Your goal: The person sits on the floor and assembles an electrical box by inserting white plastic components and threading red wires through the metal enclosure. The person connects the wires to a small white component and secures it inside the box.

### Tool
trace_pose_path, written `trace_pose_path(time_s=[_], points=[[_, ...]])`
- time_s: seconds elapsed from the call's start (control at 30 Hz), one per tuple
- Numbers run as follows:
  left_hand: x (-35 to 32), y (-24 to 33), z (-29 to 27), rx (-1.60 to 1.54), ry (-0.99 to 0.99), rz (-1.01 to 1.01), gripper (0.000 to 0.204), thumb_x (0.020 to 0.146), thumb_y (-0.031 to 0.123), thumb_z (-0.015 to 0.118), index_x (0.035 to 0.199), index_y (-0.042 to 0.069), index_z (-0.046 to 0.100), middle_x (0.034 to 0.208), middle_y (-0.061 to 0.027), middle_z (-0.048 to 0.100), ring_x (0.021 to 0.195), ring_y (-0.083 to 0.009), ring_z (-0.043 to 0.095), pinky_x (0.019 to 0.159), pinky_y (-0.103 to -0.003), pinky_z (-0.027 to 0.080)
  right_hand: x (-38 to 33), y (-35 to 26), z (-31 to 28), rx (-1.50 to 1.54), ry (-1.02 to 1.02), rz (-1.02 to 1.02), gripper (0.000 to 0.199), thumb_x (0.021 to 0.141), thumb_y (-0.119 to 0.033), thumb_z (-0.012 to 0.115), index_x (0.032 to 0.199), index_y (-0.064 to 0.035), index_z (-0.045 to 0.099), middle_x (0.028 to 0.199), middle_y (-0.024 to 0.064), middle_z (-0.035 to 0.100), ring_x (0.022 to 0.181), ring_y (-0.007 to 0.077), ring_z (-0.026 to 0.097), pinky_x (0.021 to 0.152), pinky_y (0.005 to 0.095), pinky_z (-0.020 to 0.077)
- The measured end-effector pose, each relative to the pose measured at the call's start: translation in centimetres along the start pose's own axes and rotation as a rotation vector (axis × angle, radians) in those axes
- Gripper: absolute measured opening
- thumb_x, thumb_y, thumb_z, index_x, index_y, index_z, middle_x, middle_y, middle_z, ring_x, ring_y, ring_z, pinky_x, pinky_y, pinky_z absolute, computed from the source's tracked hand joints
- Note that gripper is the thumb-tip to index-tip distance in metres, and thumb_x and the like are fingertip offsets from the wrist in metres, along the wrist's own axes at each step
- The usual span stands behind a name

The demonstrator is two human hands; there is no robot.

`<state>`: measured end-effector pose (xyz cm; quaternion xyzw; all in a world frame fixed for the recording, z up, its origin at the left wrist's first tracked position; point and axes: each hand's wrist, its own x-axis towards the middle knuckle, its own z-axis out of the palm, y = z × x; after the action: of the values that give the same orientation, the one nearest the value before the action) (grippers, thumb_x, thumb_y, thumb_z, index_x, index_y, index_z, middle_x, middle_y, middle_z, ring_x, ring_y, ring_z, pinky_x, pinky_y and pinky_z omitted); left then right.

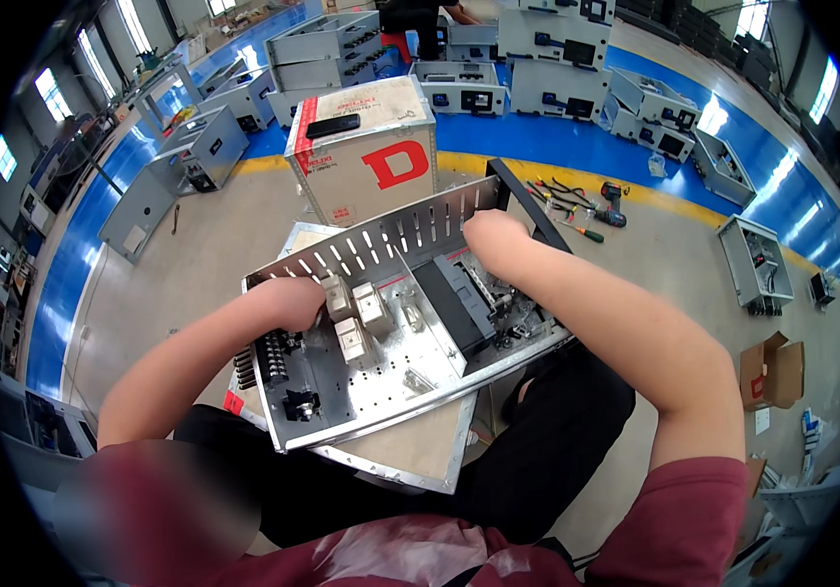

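A shallow grey metal cabinet chassis [381, 396], with a slotted far wall, lies tilted across a board-topped crate in front of my knees. My left hand [295, 301] is curled inside its far left corner, beside white block-shaped components [349, 338] and above a black terminal strip [271, 360]. At the right end, my right hand [494, 238] is closed against the slotted wall, above a dark grey breaker-like unit [457, 303]. The fingertips of both hands are hidden, and whatever they grip cannot be made out. Small clear bags [414, 315] lie on the chassis floor.
A large carton [361, 186] bearing a black phone [333, 126] stands just beyond the chassis. On the floor at right lie a cordless drill [611, 207], a screwdriver [588, 234] and black cables. Stacked metal cabinets [557, 64] stand farther back; an open cardboard box [774, 372] sits far right.
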<state>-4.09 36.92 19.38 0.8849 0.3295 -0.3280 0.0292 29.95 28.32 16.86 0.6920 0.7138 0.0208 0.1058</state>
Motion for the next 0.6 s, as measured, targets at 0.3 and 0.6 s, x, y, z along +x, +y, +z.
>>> trace_pose_path(time_s=[0.3, 0.6], points=[[-3.8, 2.1, -0.9, 0.293, 0.353, 0.089, 0.009, 0.074, 0.007, 0.070, 0.079, 0.008, 0.078, 0.082, -0.0116, 0.077, 0.081, -0.0303, 0.077, 0.068, -0.043, 0.059, -0.6, 0.0, 0.0, -0.022, 0.004, 0.011, 0.016, 0.086, -0.006, 0.069, 0.095, -0.0041, 0.082, 0.102, 0.0170, 0.079, 0.098, 0.0333, 0.078, 0.080, 0.0428, 0.0642], [-6.0, 1.5, -2.6, 0.205, 0.324, 0.053, 0.011, 0.084, 0.016, 0.070, 0.085, 0.006, 0.074, 0.081, -0.0133, 0.074, 0.081, -0.0330, 0.075, 0.071, -0.046, 0.058, -0.7, 0.2, -0.5, -0.015, -0.056, -0.003, 0.017, 0.085, -0.006, 0.069, 0.096, -0.0049, 0.082, 0.102, 0.0165, 0.079, 0.097, 0.0333, 0.078, 0.080, 0.0441, 0.0640]])
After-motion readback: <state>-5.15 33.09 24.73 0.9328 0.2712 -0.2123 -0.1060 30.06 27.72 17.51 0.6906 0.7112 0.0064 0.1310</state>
